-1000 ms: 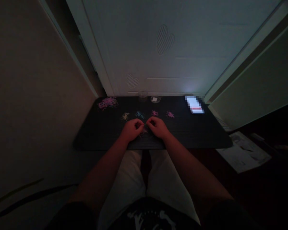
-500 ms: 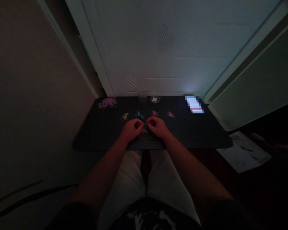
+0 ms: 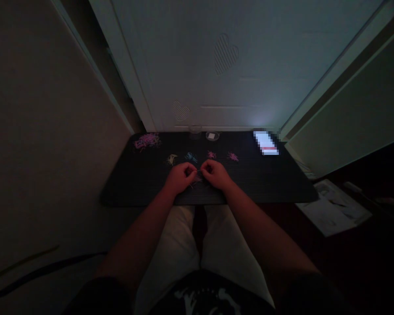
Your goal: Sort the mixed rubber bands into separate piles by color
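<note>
My left hand [image 3: 183, 177] and my right hand [image 3: 216, 173] meet over the dark table [image 3: 259, 183], fingertips pinched and a small gap apart. A thin pale strand [image 3: 198, 170] spans that gap, gripped at both ends; its exact kind is too small to make out. Below the fingertips lies a small pile of pinkish strands [image 3: 196, 181], partly hidden by my left hand. Just beyond my hands sit small piles: yellowish strands [image 3: 171, 159], blue strands [image 3: 191, 156], pink strands [image 3: 211, 155] and magenta strands [image 3: 233, 156].
A larger mixed pink-purple pile [image 3: 147, 141] occupies the table's far left. At the back stand a clear round container [image 3: 195, 131] and a round lid [image 3: 212, 136] with a white square. A lit phone [image 3: 265, 143] lies far right. A white door panel [image 3: 184, 65] rises behind.
The fingertips of my two hands have drawn very slightly apart, with the strand between them. Everything on the table stays where it was.
</note>
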### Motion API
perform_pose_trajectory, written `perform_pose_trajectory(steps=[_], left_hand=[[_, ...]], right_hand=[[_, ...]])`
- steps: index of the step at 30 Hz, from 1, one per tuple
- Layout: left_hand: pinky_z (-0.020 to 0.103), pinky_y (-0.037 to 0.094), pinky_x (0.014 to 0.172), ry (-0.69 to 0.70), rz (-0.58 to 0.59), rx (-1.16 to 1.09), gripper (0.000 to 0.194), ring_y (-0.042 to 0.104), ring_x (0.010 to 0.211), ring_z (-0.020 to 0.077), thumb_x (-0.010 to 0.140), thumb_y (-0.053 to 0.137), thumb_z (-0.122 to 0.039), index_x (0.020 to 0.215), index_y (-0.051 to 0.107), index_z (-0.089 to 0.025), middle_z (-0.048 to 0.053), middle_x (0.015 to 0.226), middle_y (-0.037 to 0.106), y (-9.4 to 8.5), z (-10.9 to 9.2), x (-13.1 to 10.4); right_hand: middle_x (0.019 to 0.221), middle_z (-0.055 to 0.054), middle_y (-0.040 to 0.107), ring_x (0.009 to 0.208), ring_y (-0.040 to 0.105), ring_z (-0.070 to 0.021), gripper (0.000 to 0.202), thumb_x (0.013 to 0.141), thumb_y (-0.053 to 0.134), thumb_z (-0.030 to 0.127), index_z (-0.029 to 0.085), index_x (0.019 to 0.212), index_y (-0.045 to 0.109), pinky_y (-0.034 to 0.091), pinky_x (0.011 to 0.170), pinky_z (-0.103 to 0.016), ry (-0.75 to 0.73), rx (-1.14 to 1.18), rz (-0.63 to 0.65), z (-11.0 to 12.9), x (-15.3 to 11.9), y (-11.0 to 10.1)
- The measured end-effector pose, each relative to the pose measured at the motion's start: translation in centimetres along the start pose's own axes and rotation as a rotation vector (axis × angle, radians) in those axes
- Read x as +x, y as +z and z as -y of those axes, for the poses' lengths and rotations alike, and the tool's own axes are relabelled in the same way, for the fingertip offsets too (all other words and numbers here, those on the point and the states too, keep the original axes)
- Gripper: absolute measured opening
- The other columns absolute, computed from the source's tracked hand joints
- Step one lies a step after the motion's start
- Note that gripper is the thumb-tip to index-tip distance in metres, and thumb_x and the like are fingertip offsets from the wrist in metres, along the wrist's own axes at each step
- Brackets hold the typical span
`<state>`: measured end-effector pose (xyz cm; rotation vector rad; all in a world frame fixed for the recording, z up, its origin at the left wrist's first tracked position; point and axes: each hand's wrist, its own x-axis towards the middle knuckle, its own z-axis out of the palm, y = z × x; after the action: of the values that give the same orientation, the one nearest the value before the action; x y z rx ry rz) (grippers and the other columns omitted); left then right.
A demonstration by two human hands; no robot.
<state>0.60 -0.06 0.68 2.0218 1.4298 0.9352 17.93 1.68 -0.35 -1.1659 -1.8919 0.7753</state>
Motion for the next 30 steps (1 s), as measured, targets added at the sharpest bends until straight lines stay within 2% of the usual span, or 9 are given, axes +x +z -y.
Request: perform_pose_trajectory(steps=[6, 14, 30], left_hand=[[0.024, 0.045, 0.061, 0.011, -0.003, -0.004, 0.016, 0.056, 0.062, 0.0114, 0.077, 0.054, -0.028, 0.080, 0.063, -0.016, 0.001, 0.072, 0.064, 0.06, -0.02, -0.04], [0.024, 0.046, 0.062, 0.020, -0.001, 0.006, 0.015, 0.056, 0.062, 0.0116, 0.076, 0.054, -0.027, 0.081, 0.063, -0.016, 0.001, 0.071, 0.064, 0.00, 0.00, -0.01], [0.024, 0.043, 0.060, 0.051, 0.042, 0.001, 0.015, 0.055, 0.063, 0.0117, 0.078, 0.052, -0.027, 0.080, 0.062, -0.016, 0.001, 0.072, 0.063, -0.05, -0.06, 0.01]], right_hand=[[0.068, 0.001, 0.054, 0.063, 0.047, -0.0112, 0.004, 0.074, 0.050, 0.019, 0.017, 0.072, 0.053, 0.036, 0.059, -0.023, -0.013, -0.015, 0.010, 0.05, 0.03, -0.02], [0.071, 0.002, 0.050, 0.069, 0.046, -0.0127, 0.009, 0.082, 0.043, 0.024, 0.020, 0.075, 0.047, 0.036, 0.066, -0.024, -0.047, 0.001, 0.125, -0.06, 0.16, -0.19], [0.070, 0.001, 0.046, 0.068, 0.045, -0.0148, 0.013, 0.086, 0.036, 0.028, 0.021, 0.075, 0.041, 0.035, 0.066, -0.026, -0.023, -0.065, 0.142, 0.66, -0.29, -0.45]])
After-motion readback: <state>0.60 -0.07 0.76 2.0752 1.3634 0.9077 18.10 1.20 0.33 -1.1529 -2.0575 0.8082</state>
